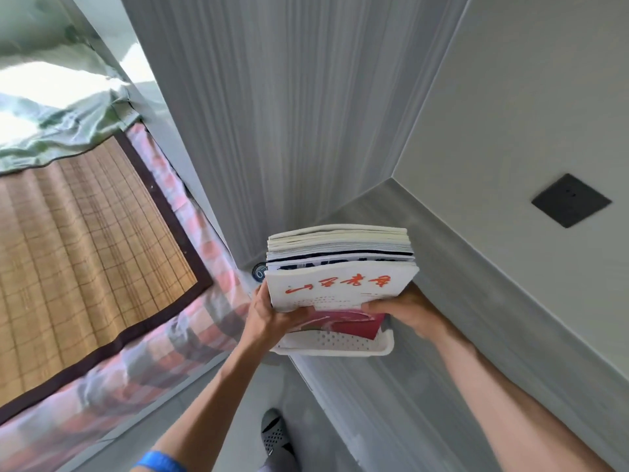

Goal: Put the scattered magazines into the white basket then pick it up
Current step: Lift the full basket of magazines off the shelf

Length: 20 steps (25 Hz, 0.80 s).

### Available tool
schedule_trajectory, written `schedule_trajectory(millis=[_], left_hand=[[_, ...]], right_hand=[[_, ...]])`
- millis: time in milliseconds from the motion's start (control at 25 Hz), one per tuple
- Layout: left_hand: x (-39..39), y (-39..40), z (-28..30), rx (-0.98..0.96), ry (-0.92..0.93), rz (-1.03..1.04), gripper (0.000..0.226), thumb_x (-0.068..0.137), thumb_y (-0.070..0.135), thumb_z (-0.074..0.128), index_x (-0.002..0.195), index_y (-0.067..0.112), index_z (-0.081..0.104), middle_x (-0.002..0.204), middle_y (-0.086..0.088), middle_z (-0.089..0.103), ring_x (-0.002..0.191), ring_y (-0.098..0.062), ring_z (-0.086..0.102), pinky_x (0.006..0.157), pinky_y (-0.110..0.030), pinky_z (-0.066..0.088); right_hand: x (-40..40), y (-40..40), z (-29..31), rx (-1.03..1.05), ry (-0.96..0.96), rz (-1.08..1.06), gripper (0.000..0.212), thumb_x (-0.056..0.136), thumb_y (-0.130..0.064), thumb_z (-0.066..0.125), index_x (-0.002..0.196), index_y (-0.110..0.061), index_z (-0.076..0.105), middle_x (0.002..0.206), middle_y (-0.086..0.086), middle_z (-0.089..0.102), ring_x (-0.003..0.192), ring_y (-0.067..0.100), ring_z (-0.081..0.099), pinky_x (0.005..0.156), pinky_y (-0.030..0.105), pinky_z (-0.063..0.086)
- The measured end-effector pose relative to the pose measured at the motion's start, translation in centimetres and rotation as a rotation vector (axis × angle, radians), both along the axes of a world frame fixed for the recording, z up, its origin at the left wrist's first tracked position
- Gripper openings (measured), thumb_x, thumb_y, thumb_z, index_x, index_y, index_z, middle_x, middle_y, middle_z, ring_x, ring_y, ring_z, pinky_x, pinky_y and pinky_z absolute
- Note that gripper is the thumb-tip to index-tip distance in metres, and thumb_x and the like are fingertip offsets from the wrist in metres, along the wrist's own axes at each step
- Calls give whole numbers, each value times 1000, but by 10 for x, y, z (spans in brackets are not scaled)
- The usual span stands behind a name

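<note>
Perforated white plastic basket [340, 342] — paper magazines [340, 267], matt covers; woven bamboo mat [85, 250].

arms: bare, no sleeves | left wrist: blue band [160, 461] | foot: grey perforated slipper [274, 434]

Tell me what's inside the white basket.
The white basket holds a stack of magazines standing upright, gripped by the left hand and right hand. The magazines hide the basket's floor and far wall.

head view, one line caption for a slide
Both hands grip a magazine stack standing in the white basket.
</note>
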<state>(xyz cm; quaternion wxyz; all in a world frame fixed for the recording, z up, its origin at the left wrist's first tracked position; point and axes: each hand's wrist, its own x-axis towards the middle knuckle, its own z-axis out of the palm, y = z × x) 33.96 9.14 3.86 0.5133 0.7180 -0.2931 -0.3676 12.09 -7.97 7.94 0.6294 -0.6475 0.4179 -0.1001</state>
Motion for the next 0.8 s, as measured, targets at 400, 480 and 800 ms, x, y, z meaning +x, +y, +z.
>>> schedule_trajectory(millis=[400,480,800], left_hand=[[41,-16,0,17,107,203,74,55,27,94,120,17,60,114,-8,71,106,-25,69,85,-46,59],[44,-25,2,50,90,243,77,52,36,93,120,23,59,119,-9,66,110,-25,65,89,-51,56],[54,-71,0,47,91,452,88,49,49,91,124,26,52,124,-10,60,113,-29,61,92,-52,55]], right_hand=[[82,-47,-11,-11,33,121,58,64,0,87,114,-19,65,109,0,76,102,16,71,82,36,59],[93,-60,-14,-8,36,123,56,64,1,87,111,-21,65,105,-2,77,98,15,72,76,31,59],[155,-125,-7,-61,38,229,45,68,1,82,103,-24,66,95,-8,78,85,10,74,50,21,55]])
